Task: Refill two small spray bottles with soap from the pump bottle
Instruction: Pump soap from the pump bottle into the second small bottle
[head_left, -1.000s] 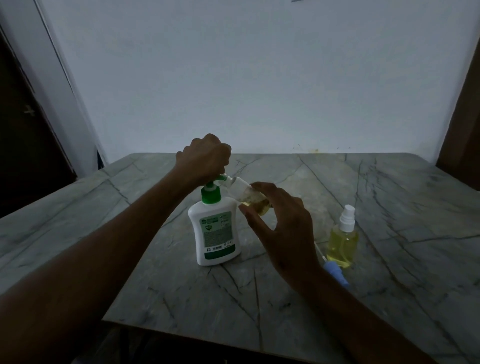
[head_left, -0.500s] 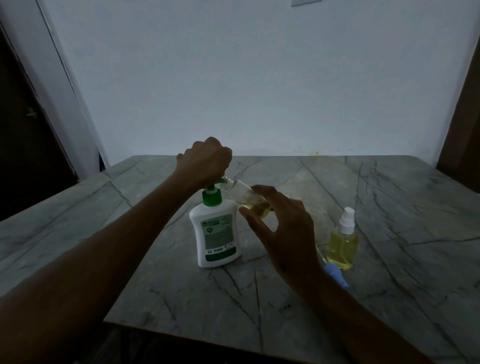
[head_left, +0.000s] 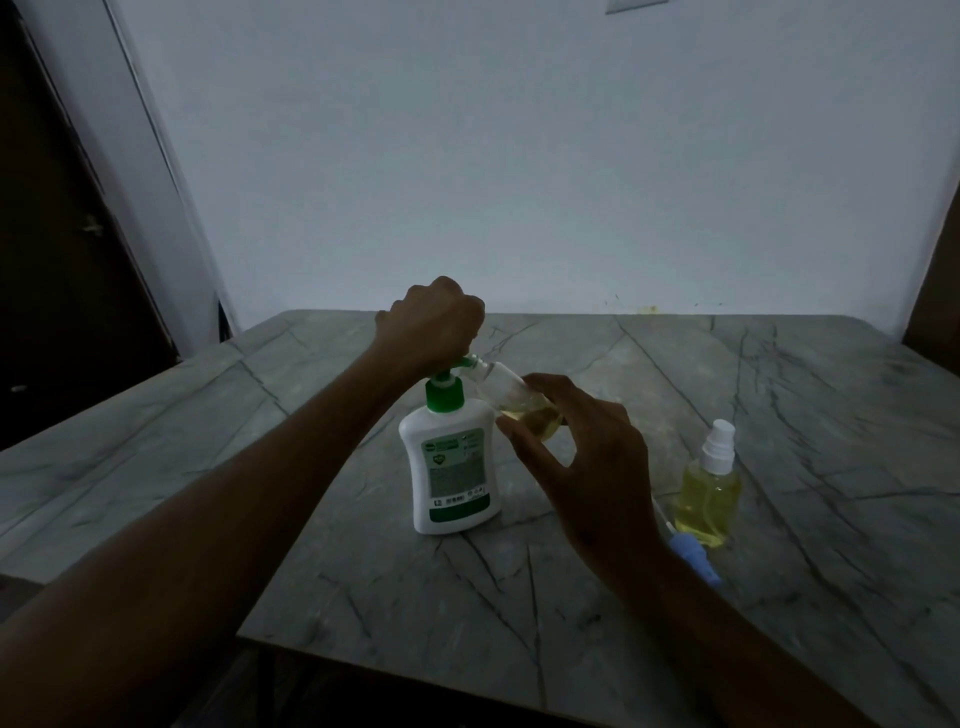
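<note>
Well, veined grey marble table (head_left: 779, 395) w/ pale wall (head_left: 519, 156), dark door (head_left: 52, 260) left.

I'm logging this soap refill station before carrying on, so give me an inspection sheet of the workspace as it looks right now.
Surface: grey veined stone table, dimly lit.
Job's things: white pump bottle with green pump stands upright; small open bottle, tilted, mouth at the pump's spout, some yellow liquid inside; capped spray bottle stands to the right, holding yellow liquid.
Clutter: blue and white object, partly hidden behind the right forearm, cannot tell what it is.
Hands: left hand curled on top of the pump head; right hand grips the small open bottle.
Cables: nothing seen.
Surroundings: plain pale wall behind the table, dark door at left.
</note>
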